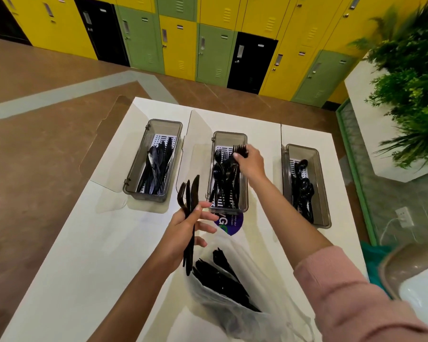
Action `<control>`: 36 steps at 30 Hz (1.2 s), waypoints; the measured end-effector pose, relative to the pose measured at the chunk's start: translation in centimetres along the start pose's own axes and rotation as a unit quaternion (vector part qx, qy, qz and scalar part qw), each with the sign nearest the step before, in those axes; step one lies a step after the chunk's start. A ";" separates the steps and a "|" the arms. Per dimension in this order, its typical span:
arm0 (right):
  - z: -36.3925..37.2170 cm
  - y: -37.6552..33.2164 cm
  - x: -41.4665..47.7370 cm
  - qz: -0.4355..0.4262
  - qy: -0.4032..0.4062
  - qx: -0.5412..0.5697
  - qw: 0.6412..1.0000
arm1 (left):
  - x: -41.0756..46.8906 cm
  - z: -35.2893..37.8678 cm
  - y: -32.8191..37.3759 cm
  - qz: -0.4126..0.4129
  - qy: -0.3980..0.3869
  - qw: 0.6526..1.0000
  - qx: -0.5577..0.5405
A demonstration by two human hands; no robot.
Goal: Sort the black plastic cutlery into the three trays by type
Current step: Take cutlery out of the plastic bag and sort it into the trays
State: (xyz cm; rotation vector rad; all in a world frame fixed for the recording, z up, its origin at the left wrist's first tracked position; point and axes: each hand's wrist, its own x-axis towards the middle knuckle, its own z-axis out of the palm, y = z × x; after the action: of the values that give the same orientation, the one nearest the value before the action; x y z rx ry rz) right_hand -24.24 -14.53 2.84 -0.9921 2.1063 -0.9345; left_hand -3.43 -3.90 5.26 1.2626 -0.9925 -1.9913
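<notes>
Three smoky clear trays stand in a row on a white table. The left tray [134, 176] holds black knives, the middle tray [243, 141] holds forks, the right tray [321, 183] holds spoons. My right hand [251, 164] hovers over the middle tray and pinches a black fork [240, 150] with its tines pointing away. My left hand [185, 233] grips a bundle of black cutlery [190, 193], a fork and knives, upright in front of the middle tray. A clear plastic bag [235, 309] with more black cutlery [222, 280] lies near the front.
The white table [97, 255] ends at the left over brown floor. A purple sticker [230, 222] lies in front of the middle tray. Yellow, green and black lockers [178, 43] line the back. A plant [410, 87] in a white planter stands at the right.
</notes>
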 end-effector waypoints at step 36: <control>-4.7 -4.7 -6.2 -0.193 -0.047 0.225 0.954 | -2.1 0.6 0.1 -0.041 -0.146 0.988 -0.006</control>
State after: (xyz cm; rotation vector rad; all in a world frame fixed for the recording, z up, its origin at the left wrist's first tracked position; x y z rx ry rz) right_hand -22.80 -10.05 10.64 -1.1891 1.5392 -1.4487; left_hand -3.12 -2.12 6.51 1.0382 -1.0753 -2.2879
